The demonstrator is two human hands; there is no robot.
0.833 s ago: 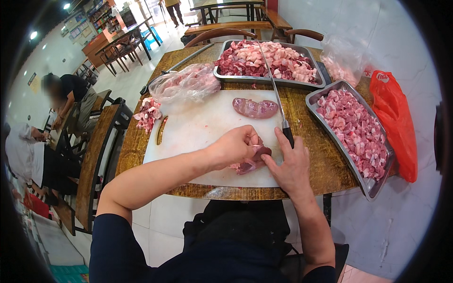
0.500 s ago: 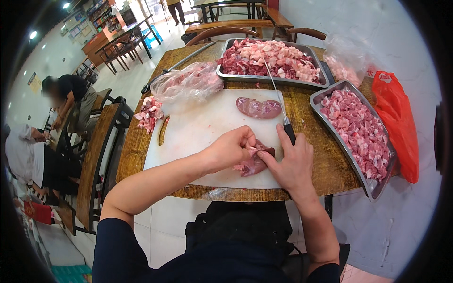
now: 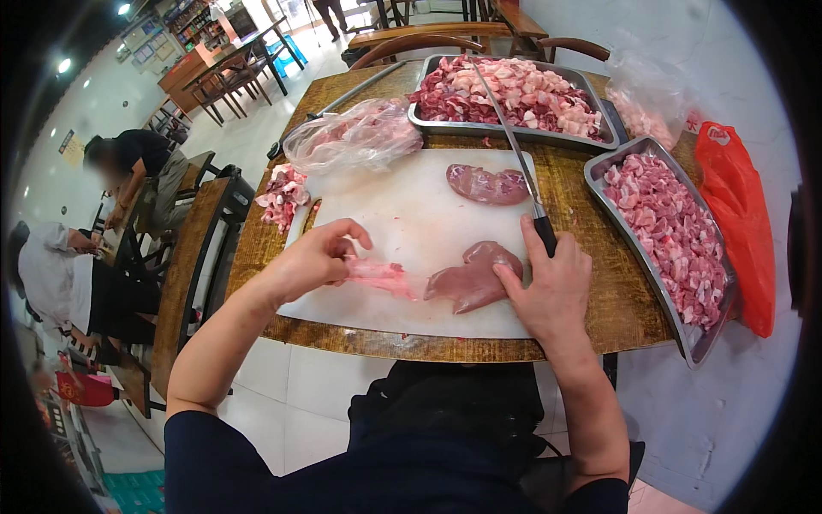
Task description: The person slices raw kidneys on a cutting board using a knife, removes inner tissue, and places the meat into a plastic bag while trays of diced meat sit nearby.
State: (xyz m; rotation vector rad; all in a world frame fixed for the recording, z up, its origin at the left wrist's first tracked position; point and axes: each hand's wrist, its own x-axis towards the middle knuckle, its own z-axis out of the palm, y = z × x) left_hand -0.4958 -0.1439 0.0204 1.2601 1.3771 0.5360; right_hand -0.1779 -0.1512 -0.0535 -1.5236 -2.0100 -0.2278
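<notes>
On the white cutting board (image 3: 385, 214) lies a smooth brownish-red kidney (image 3: 481, 278), close to the near edge. My left hand (image 3: 315, 257), left of it, pinches a stretched strip of pinkish-white membrane and fat (image 3: 381, 278) that runs toward the kidney's left end. My right hand (image 3: 556, 287) presses its thumb on the kidney's right side. Between thumb and fingers it also holds a knife (image 3: 545, 233) by the black handle, the long thin blade pointing away over the board's right edge. A second kidney (image 3: 486, 184) rests farther back, near the blade.
Behind the board stand a bag of meat (image 3: 355, 137) and a metal tray of diced meat (image 3: 514, 137). Fatty scraps (image 3: 281, 197) lie at its left. Another tray (image 3: 668, 240), a red bag (image 3: 735, 231) and a clear bag (image 3: 646, 103) are at right. Two people sit far left.
My left hand has moved left, drawing the membrane strip out from the kidney. The kidney now lies flatter, with its surface exposed. My right hand keeps the knife.
</notes>
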